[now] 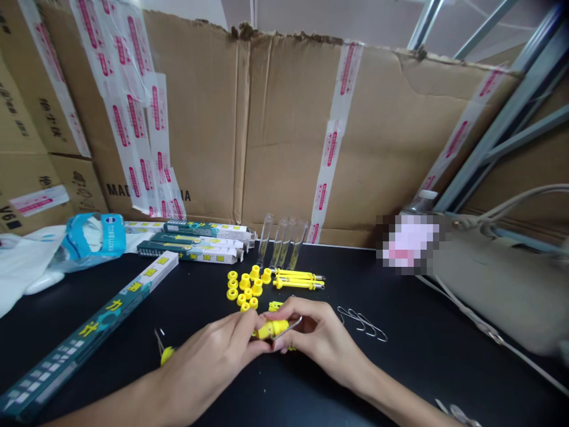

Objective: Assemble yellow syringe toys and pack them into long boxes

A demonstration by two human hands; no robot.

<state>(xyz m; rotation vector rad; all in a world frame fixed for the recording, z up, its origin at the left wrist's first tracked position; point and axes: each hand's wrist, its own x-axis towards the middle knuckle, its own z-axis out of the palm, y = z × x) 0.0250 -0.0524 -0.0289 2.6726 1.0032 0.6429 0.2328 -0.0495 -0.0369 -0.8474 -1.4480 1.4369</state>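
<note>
Both my hands meet low in the middle of the head view over a black table point(400, 356). My left hand point(217, 350) and my right hand point(311, 332) pinch one yellow plastic piece point(272, 328) with a bent metal wire clip point(291, 325) on it. Just beyond lie several small yellow caps point(243, 286) and yellow rods with metal tips point(297, 280). Clear plastic tubes point(282, 243) lean behind them. Loose wire clips point(362, 321) lie to the right of my right hand. A small yellow part with wire point(165, 353) lies left of my left hand.
Long teal-and-white boxes point(195, 240) are stacked at the back left, and one long box point(84, 335) lies diagonally at the left. A blue bag point(91, 237) and white plastic sit far left. Taped cardboard point(284, 130) walls the back. A grey bag point(493, 284) lies right.
</note>
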